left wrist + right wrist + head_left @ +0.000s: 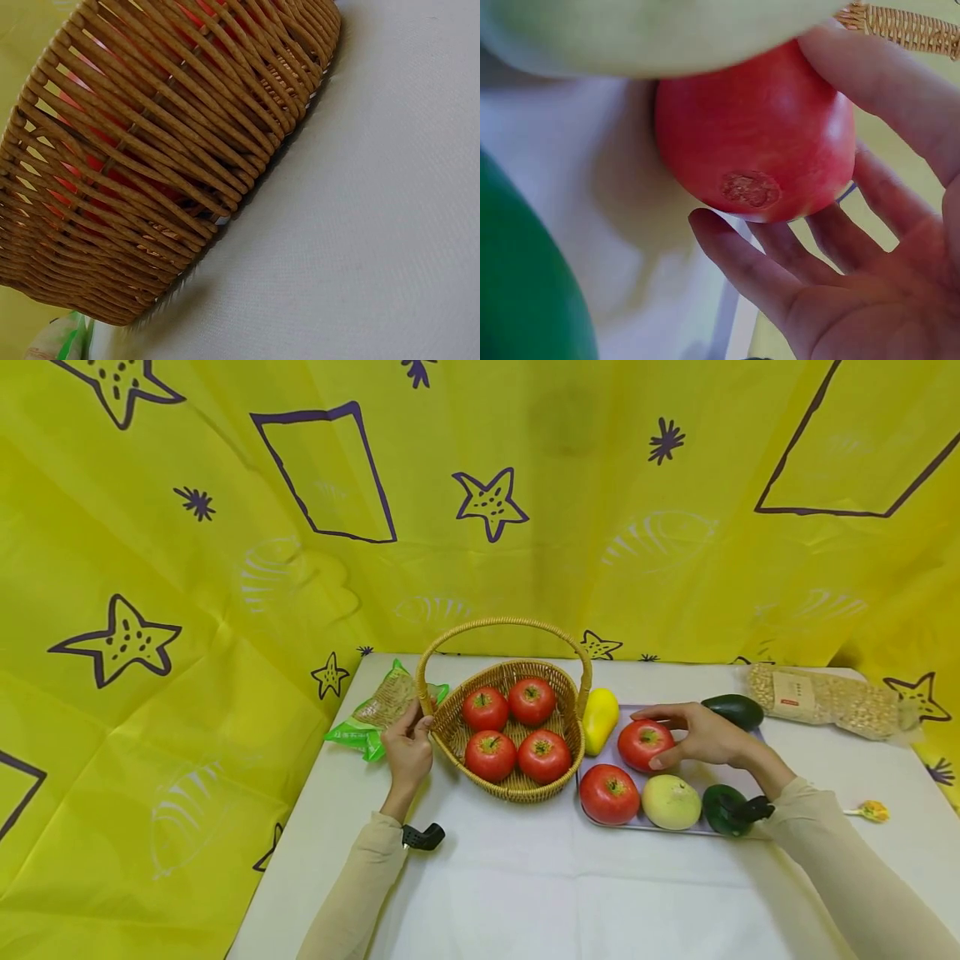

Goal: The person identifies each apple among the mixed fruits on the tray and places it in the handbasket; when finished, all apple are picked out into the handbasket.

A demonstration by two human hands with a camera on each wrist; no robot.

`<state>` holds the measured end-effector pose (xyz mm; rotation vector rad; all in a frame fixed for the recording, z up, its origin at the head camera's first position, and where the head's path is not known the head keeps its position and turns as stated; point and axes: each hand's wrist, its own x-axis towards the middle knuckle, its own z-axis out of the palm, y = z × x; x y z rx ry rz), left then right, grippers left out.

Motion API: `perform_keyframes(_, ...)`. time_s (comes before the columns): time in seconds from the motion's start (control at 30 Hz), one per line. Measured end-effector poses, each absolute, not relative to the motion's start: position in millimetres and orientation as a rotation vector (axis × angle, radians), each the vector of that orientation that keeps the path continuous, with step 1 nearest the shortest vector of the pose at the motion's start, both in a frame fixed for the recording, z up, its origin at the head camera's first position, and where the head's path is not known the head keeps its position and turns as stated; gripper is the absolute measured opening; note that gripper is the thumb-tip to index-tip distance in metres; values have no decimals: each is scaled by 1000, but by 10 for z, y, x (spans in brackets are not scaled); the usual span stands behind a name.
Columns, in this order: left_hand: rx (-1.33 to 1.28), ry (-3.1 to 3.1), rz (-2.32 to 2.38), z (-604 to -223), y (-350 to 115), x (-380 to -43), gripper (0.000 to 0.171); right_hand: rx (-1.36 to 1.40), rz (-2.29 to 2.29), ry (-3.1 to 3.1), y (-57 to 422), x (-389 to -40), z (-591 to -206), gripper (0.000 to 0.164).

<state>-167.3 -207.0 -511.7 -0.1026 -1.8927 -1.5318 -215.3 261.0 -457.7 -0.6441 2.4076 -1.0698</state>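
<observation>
My left hand [408, 752] pinches the left side of a wicker basket [517, 792], near the foot of its arched handle. Several red apples, one of them the front-left apple [491, 755], sit inside the basket. Over the lilac tray [678, 832], my right hand [705, 735] grips a red apple [647, 745], thumb on the near side and fingers round the far side. In the right wrist view that apple [754, 142] shows a rough brown patch. Another red apple [609, 794] and a pale green round fruit [671, 802] lie in front of it on the tray.
A yellow mango-shaped fruit [601, 721] lies between basket and tray. Dark green items, one at the back [733, 712] and one in front [723, 808], flank my right wrist. A green-edged packet [386, 702], a bag of pale grains [832, 700] and a lollipop [872, 811] lie around.
</observation>
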Motion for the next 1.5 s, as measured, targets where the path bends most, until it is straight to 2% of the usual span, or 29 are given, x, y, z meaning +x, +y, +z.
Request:
perform_keyframes(0.37,-69,-1881,-1511,-5098,-2048,-1680,40,-663,-1046,2356,2675,-2199,-4568,84)
perform_keyframes(0.77,-52,-1913,-1520,-4805,-1934,-1519,39,-600,-999,2441,2674,-2188,-4543,83)
perform_keyframes(1.03,-47,-1914,-1529,-4825,-1937,-1533,40,-576,-1027,2527,2732,-2187,-4499,84)
perform_keyframes(1.5,-43,-1924,-1502,-5102,-2054,-1677,41,-572,-1103,2573,2785,-2162,-4315,84)
